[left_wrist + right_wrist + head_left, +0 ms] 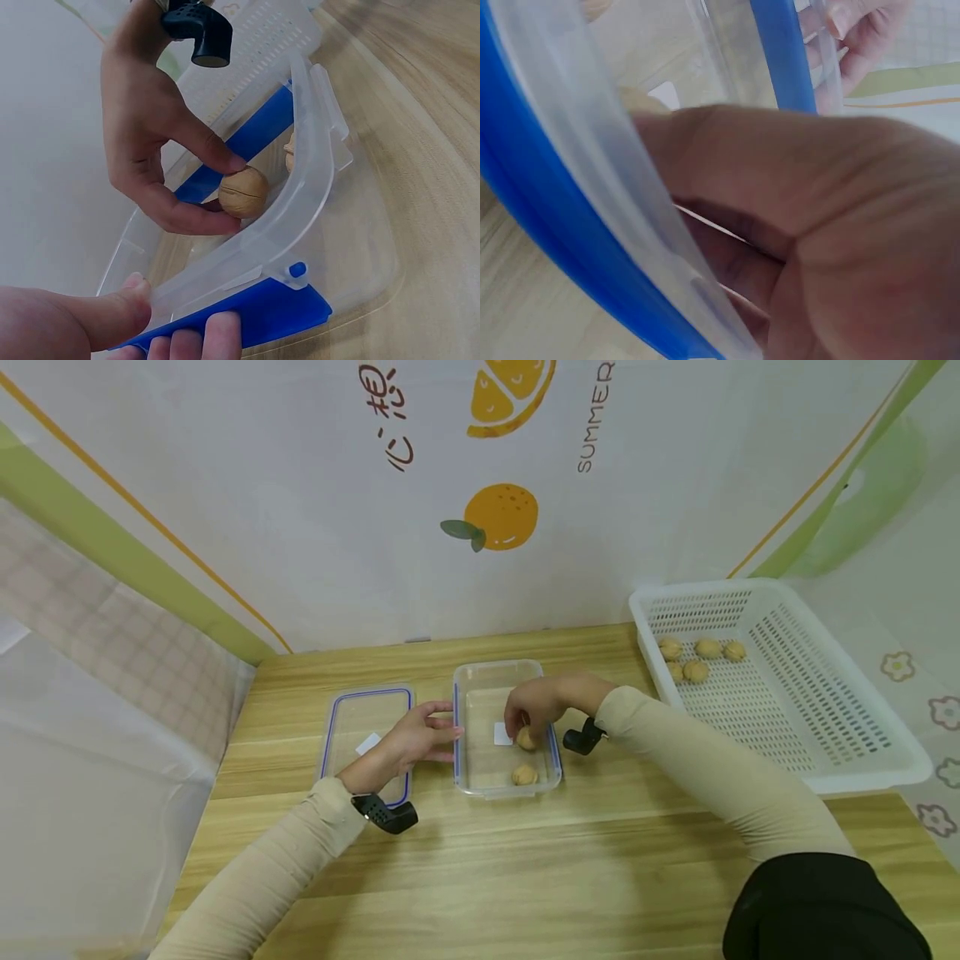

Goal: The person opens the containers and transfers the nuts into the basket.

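Note:
A clear plastic container (480, 692) with blue side latches sits on the wooden table. Inside it, my right hand (542, 700) pinches a walnut (244, 193) between thumb and fingers, low over the container floor. Another walnut (524, 775) lies near the container's front end. My left hand (420, 735) holds the container's left side, thumb at the rim and fingers against the blue latch (277, 313) outside. In the right wrist view the right hand (817, 202) reaches over the near wall, and its fingertips are hidden.
A blue-sealed clear lid (375, 714) lies left of the container, partly under the left forearm. At the right stands a white perforated basket (780, 735) with several walnuts (696, 671) in its far left corner. A printed cloth (337, 568) hangs behind the table.

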Available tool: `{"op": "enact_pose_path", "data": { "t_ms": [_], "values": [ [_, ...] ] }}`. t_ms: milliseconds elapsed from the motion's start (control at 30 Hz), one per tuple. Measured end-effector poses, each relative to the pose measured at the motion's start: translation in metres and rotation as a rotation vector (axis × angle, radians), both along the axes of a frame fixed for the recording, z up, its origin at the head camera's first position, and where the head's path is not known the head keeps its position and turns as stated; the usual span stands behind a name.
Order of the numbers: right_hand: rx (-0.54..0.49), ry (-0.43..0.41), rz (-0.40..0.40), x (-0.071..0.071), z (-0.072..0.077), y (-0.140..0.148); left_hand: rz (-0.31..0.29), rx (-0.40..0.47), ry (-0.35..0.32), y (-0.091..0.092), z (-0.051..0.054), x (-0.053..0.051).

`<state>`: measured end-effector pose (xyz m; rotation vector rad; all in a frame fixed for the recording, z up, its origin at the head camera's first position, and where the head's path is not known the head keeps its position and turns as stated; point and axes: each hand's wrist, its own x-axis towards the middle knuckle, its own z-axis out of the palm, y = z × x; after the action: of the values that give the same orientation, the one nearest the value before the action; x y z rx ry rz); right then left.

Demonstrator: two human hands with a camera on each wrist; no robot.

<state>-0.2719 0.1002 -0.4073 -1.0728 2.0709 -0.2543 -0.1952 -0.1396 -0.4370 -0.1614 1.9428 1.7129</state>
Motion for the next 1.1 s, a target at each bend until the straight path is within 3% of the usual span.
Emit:
{"op": "enact_pose_path", "data": {
  "t_ms": [267,633,933,1100],
  "values": [
    [-0.178,-0.025,-0.025,-0.004,0.001,0.004,0.008,-0.002,-0.003,0.001,-0.001,0.001],
    [-0.456,-0.206,-0.128,-0.010,0.009,0.018,0.007,-0.002,-0.005,0.001,-0.001,0.001],
    [-0.570,-0.323,-0.216,-0.014,0.029,0.044,0.003,-0.003,-0.005,0.001,0.000,0.000],
    [-0.603,-0.332,-0.262,-0.017,0.039,0.063,0.000,0.003,-0.008,0.000,-0.001,0.000]
  ]
}}
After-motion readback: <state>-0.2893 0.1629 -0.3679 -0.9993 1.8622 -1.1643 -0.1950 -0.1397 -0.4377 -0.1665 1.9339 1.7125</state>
